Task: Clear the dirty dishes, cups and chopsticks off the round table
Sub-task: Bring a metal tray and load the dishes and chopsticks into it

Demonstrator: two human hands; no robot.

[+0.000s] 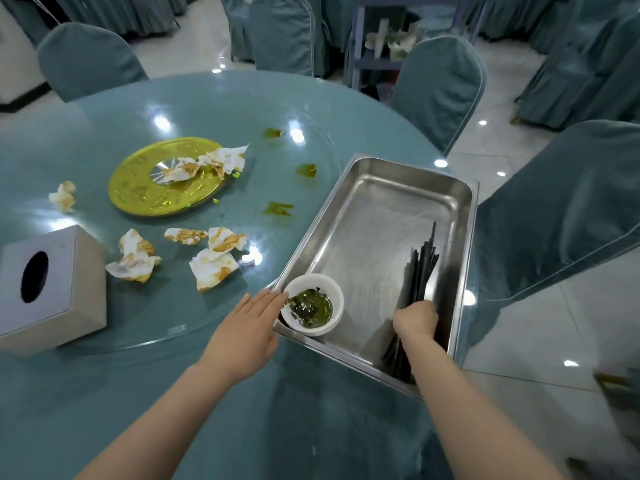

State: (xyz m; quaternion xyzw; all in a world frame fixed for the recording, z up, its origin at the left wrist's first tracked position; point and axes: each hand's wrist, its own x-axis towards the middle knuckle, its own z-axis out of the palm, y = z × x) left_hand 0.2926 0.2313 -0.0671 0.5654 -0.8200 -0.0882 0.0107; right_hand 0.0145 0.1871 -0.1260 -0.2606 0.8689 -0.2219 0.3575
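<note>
A steel tray [377, 216] sits on the right side of the round table [221, 109], overhanging its edge. In the tray's near left corner stands a white bowl [334, 294] with green leftovers. Several black chopsticks [420, 271] lie bundled along the tray's right side. My right hand [415, 318] is inside the tray, fingers closed around the chopsticks' near part. My left hand [247, 332] lies flat with fingers stretched out, its fingertips touching the tray's left rim beside the bowl.
On the glass turntable lie a gold plate [138, 188], several stained crumpled napkins [211, 265], green food spills [277, 208] and a grey tissue box [52, 285]. Covered chairs [440, 88] ring the table. A cart [381, 39] stands behind.
</note>
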